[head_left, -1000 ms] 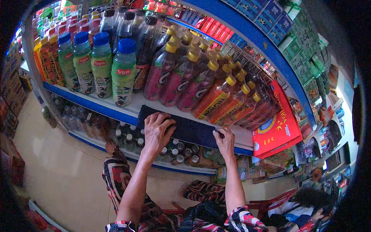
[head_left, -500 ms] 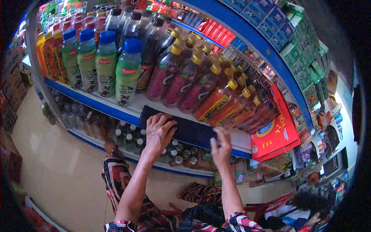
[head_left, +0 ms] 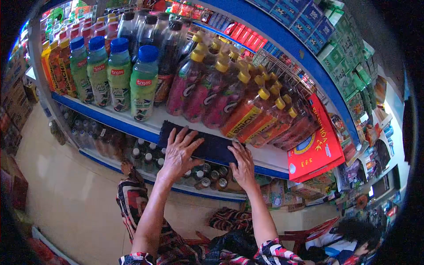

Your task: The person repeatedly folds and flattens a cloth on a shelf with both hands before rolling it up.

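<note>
A folded dark navy cloth [head_left: 214, 148] lies along the front edge of the white shelf, in front of the bottles. My left hand [head_left: 180, 150] rests flat on its left part with the fingers spread. At the cloth's right end, my right hand [head_left: 242, 164] has its fingers stretched over the end and the thumb apart; both hands are open. Right behind the cloth stand bottles with purple labels [head_left: 201, 99] and yellow caps. A green bottle with a blue cap [head_left: 143, 88] is left of the cloth, and orange-labelled bottles [head_left: 247, 117] are behind its right end.
Red boxes [head_left: 316, 145] lean at the shelf's right end. Capped bottles [head_left: 203, 182] fill the lower shelf below my hands. Blue cartons [head_left: 291, 13] stand on the shelf above. A person's dark-haired head [head_left: 360, 234] is at the lower right, near a red chair [head_left: 309, 232].
My right hand has moved left and come down on the cloth's right end. The cloth now reaches less far to the right. My left hand's fingers have spread wider on it.
</note>
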{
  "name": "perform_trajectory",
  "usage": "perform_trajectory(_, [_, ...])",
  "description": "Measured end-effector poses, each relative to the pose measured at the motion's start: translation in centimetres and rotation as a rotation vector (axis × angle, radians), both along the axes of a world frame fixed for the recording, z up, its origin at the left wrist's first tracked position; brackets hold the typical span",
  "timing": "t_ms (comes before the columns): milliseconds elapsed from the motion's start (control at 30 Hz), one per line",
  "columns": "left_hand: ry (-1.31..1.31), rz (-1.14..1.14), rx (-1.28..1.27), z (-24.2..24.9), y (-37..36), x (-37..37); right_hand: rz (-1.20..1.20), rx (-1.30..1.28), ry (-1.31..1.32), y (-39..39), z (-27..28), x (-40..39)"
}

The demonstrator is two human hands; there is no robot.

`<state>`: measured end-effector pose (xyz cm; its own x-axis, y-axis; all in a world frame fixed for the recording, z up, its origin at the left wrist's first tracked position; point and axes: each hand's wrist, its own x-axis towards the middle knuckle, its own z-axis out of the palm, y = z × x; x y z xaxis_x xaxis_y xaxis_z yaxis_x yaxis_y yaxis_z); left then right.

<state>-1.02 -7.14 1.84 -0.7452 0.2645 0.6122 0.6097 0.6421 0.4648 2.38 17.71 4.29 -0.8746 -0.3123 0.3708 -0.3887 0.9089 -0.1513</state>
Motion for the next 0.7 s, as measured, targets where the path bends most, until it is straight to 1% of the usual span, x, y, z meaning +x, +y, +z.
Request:
perform_trajectory(67, [-0.025,-0.021,-0.015,0.1,-0.1,0.1,0.002,0.0,0.029,0.4,-0.2,0.1])
perform_trajectory(167, [-0.015,-0.024,-0.042,-0.4,0.1,-0.2,-0.028,-0.079,0.026,0.4,-0.1,1.0])
perform_trajectory(367, [0.014,-0.055,-0.01,-0.3,-0.2,-0.1,-0.049,-0.104,0.078,1.5,-1.1,2.8])
perform_trajectory(500, [-0.036,-0.101,0.048,-0.1,-0.9,-0.1,-0.044,-0.117,0.095,2.0,-1.3,4.2])
perform_trajectory(600, [-0.087,-0.118,0.126,0.4,-1.5,0.1,-0.044,-0.157,0.06,2.3,-1.0,5.3])
perform_trajectory(667, [-0.128,-0.111,0.176,0.8,-2.1,0.2,-0.16,-0.309,-0.071,3.1,-1.1,6.1])
perform_trajectory(700, [-0.059,-0.113,0.227,1.3,-2.5,0.4,-0.217,-0.385,-0.138,3.2,-1.0,6.4])
